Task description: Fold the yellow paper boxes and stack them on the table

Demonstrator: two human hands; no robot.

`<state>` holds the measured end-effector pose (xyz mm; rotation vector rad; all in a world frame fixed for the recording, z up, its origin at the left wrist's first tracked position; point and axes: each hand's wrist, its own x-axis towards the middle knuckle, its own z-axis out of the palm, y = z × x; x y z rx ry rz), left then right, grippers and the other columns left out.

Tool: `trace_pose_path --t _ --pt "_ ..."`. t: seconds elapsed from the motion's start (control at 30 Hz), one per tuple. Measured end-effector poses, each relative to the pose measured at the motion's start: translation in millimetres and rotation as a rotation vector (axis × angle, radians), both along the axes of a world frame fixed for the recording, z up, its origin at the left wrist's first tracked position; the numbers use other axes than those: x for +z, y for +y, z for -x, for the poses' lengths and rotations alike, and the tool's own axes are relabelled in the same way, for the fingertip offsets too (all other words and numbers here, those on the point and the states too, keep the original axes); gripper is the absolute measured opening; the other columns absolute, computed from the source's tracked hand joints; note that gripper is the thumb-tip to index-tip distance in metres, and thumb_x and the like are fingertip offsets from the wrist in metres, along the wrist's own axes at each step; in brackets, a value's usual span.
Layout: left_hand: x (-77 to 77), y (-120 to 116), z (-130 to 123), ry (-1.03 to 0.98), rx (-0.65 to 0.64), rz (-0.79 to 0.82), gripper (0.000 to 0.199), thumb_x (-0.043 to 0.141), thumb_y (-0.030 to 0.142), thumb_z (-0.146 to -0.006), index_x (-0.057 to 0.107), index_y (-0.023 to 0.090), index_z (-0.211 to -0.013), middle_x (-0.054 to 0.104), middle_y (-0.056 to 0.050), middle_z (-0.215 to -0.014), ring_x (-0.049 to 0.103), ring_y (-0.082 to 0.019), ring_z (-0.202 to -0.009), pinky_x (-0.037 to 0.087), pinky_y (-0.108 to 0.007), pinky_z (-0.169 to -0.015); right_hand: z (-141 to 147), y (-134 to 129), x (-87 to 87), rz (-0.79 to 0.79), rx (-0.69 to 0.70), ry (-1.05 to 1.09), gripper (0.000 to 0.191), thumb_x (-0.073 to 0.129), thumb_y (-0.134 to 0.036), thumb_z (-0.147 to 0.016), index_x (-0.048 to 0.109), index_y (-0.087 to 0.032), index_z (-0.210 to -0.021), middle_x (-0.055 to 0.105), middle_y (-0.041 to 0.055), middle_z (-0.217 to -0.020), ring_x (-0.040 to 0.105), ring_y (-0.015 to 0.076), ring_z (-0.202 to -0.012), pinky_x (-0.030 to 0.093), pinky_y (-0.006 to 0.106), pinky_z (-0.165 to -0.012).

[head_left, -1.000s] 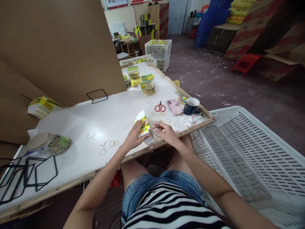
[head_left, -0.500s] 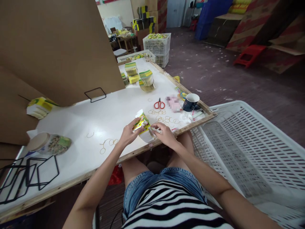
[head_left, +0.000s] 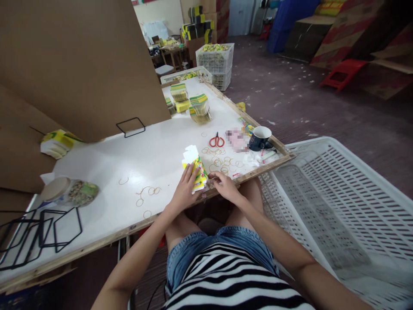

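A small stack of flattened yellow, green and white cartons (head_left: 200, 175) lies at the table's near edge, white flaps pointing away from me. My left hand (head_left: 187, 184) rests on it with fingers stretched out flat over the printed face. At the stack's right edge is my right hand (head_left: 223, 184), its fingers curled and thumb drawn in. What those fingertips hold, if anything, is too small to make out. Loose rubber bands (head_left: 222, 163) are scattered just beyond my right hand, with red-handled scissors (head_left: 216, 140) behind them.
A dark mug (head_left: 260, 138) stands near the right corner. Banded carton bundles (head_left: 199, 107) sit farther back. At the left are a clear jar (head_left: 82, 193) and black wire frames (head_left: 61, 230). A large white plastic crate (head_left: 364, 189) is beside me on the right; tall cardboard (head_left: 87, 64) borders the table.
The cartons have turned from a tilted, lifted position to lying flatter, printed face up. My left hand has shifted from gripping their side to lying on top. My right hand stays close by.
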<state>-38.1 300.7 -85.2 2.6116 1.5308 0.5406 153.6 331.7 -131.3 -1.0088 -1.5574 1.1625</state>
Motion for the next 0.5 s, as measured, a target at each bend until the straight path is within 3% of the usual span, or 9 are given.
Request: trace_pose_path --t 0.13,0.3,0.4,0.5 --pt "0.4 -12.2 -3.7 0.149 -0.014 -0.039 0.076 0.055 0.03 -0.088 0.02 0.013 -0.153 0.021 -0.02 -0.159 0.011 -0.033 -0.149 0.019 -0.056 -0.118 -3.0 -4.6 1.0 0.003 -0.082 0.036 0.021 0.052 -0.033 -0.082 0.065 -0.018 -0.091 0.07 0.0078 -0.094 0.064 0.0195 -0.082 0.049 0.033 -0.078" --pt "5.4 -33.2 -9.7 0.21 -0.026 -0.205 0.071 0.043 0.0 -0.084 0.027 0.017 -0.151 0.032 -0.018 -0.156 0.019 -0.027 -0.148 0.022 -0.053 -0.119 -9.7 -27.3 23.8 0.03 -0.178 0.118 0.035 0.05 -0.049 -0.087 0.065 -0.017 -0.084 0.067 0.0063 -0.079 0.06 0.0189 -0.072 0.047 0.03 -0.067" --pt "9.0 -45.4 -14.9 0.142 -0.096 -0.399 0.063 0.042 0.001 -0.089 0.036 0.022 -0.148 0.041 -0.016 -0.151 0.027 -0.026 -0.146 0.027 -0.052 -0.118 -12.3 -46.5 44.0 0.15 -0.061 0.246 0.039 0.058 -0.056 -0.082 0.065 -0.017 -0.078 0.062 0.0014 -0.064 0.054 0.0155 -0.059 0.043 0.027 -0.056" --pt "12.1 -55.0 -21.2 0.032 -0.163 -0.494 0.061 0.041 0.002 -0.092 0.034 0.022 -0.149 0.048 -0.015 -0.147 0.033 -0.024 -0.144 0.034 -0.048 -0.116 -12.8 -58.8 60.2 0.232 0.06 0.338 0.04 0.066 -0.056 -0.076 0.065 -0.017 -0.078 0.057 -0.0015 -0.06 0.048 0.0119 -0.053 0.041 0.025 -0.052"
